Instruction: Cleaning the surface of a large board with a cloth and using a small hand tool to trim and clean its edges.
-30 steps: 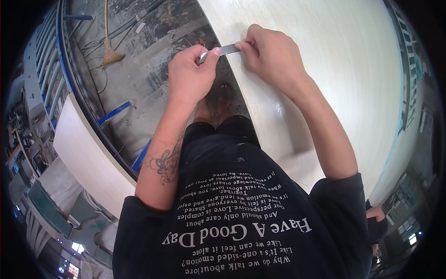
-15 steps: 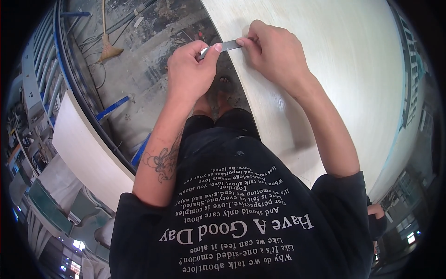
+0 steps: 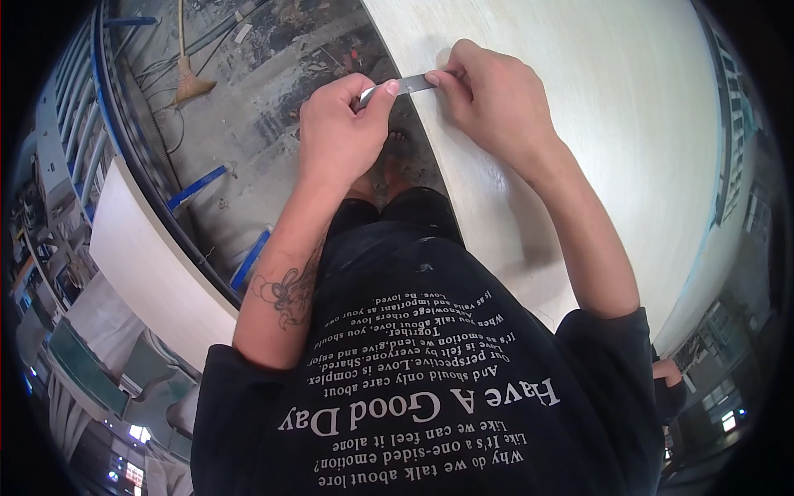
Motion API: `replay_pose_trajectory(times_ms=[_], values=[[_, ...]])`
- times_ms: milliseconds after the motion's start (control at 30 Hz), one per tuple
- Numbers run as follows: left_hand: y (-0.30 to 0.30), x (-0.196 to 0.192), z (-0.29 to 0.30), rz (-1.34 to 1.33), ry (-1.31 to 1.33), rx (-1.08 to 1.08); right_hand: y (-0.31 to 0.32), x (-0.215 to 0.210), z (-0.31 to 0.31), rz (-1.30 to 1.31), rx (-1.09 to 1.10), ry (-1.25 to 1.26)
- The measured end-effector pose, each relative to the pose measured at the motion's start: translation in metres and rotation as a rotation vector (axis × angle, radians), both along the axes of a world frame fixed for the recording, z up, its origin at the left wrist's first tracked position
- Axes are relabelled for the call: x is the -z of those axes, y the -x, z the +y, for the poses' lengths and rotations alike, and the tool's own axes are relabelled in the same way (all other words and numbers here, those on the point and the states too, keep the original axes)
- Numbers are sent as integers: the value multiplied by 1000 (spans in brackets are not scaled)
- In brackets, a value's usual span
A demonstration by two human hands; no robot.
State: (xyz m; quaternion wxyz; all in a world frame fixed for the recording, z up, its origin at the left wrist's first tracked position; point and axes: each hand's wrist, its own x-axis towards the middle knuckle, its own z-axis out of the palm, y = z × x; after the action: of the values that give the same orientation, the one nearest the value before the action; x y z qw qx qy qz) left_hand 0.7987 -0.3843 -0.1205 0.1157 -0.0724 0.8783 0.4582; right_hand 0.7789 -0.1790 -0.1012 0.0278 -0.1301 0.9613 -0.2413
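Between my two hands stretches a flat grey metal strip point(image 3: 413, 83), narrow and straight, perhaps a blade. My left hand point(image 3: 341, 128) is closed round its left end, thumb pressed on top. At the other end, my right hand point(image 3: 503, 107) pinches it between thumb and fingers, which cover its tip. The strip crosses over the edge of a large pale wooden panel point(image 3: 612, 124); my right hand is above the panel, my left hand above the floor. Whether the strip touches the panel I cannot tell.
Dark-stained concrete floor point(image 3: 273, 124) lies to the left, with a straw broom point(image 3: 194, 85) and cables. A rail frame with blue arms point(image 3: 196, 188) curves along the left, beside another pale panel point(image 3: 145, 248). A person's arm point(image 3: 664, 369) shows at lower right.
Both hands and the metal strip have shifted very slightly right and down in the picture. The grip of each hand looks the same.
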Motion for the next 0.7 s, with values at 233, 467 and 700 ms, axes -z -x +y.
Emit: replay_pose_trajectory(times_ms=[233, 467, 700], values=[[-4, -1, 1, -5, -5, 3, -5, -2, 1, -8, 1, 5], [-10, 0, 3, -16, -4, 7, -11, -4, 2, -30, 4, 3], [-17, -2, 4, -5, -16, 9, -17, -8, 3, -53, 4, -12]])
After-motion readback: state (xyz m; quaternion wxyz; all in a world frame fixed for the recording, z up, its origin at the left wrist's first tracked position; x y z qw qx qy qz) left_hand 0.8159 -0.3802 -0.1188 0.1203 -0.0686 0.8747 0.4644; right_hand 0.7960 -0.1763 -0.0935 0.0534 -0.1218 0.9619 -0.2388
